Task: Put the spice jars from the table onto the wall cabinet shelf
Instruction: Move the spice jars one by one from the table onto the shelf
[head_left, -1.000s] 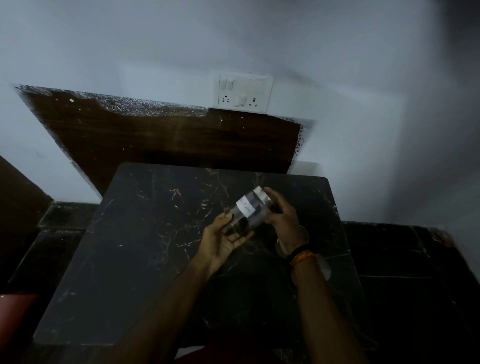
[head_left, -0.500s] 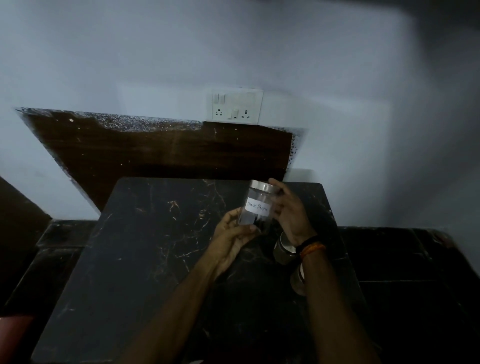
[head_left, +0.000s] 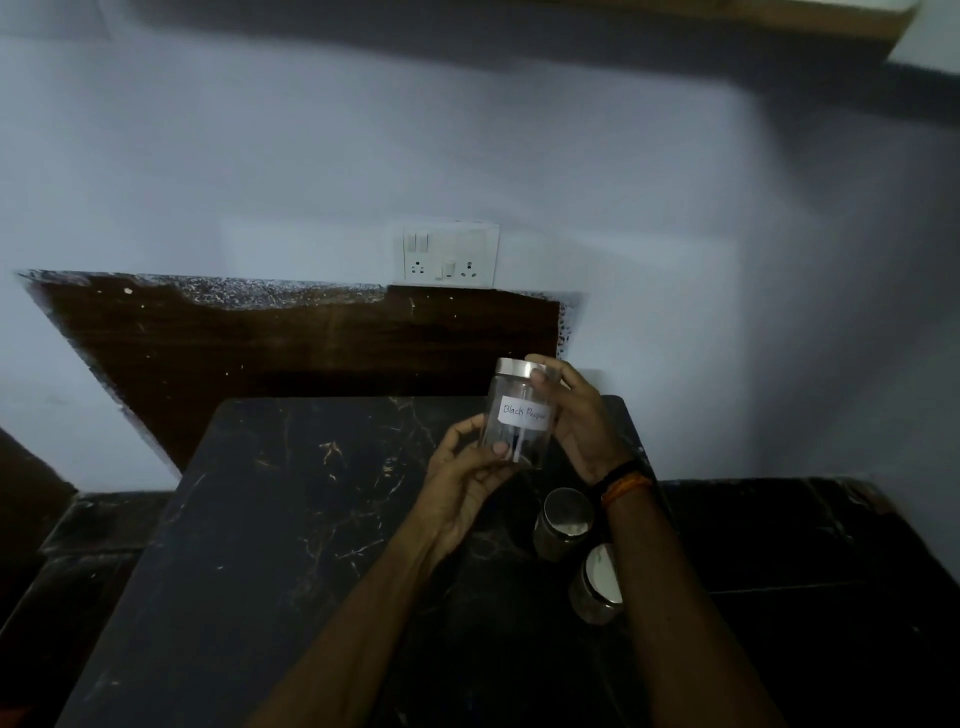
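A clear glass jar (head_left: 519, 415) with a silver lid and a white label reading "Black Pepper" is held upright above the black marble table (head_left: 270, 519). My left hand (head_left: 462, 478) cups its base from the left. My right hand (head_left: 582, 421) grips its side and lid from the right. Two more lidded jars stand on the table under my right wrist: one jar (head_left: 563, 522) nearer the wall, the other jar (head_left: 597, 584) closer to me. The underside of the wooden wall cabinet (head_left: 779, 15) shows at the top edge; its shelf is out of sight.
A white switch and socket plate (head_left: 451, 255) sits on the pale wall above a dark wooden panel (head_left: 291, 353). Dark floor tiles (head_left: 805, 545) lie right of the table. The room is dim.
The jar went from tilted on its side to upright and rose a little in both hands. My view tipped upward, bringing the cabinet's underside and both table jars into sight.
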